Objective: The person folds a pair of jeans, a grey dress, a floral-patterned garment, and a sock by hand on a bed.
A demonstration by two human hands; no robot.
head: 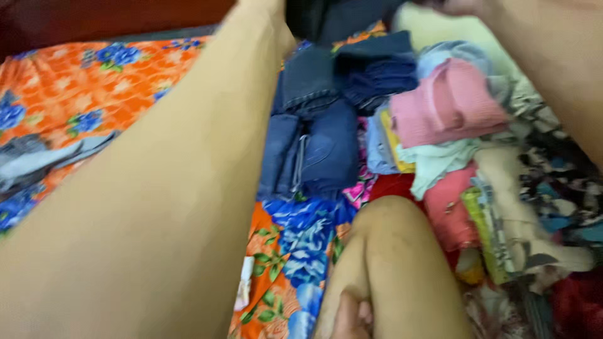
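Observation:
My left forearm (188, 163) reaches from the lower left up to the top edge, where the hand itself is cut off by the frame. Only the knuckles of my right hand (461, 6) show at the top right. They sit at the corner of a dark garment (339, 16) that hangs between both arms. Below it, folded blue jeans (314, 144) lie on the orange flowered bedsheet (81, 81). A darker folded denim piece (377, 72) rests beside them.
A heap of mixed clothes fills the right side, with a pink knit (446, 103) on top and pale green, red and patterned pieces under it. My bent knee (389, 251) and toes (352, 317) are at the bottom centre. Grey cloth (44, 160) lies at the left.

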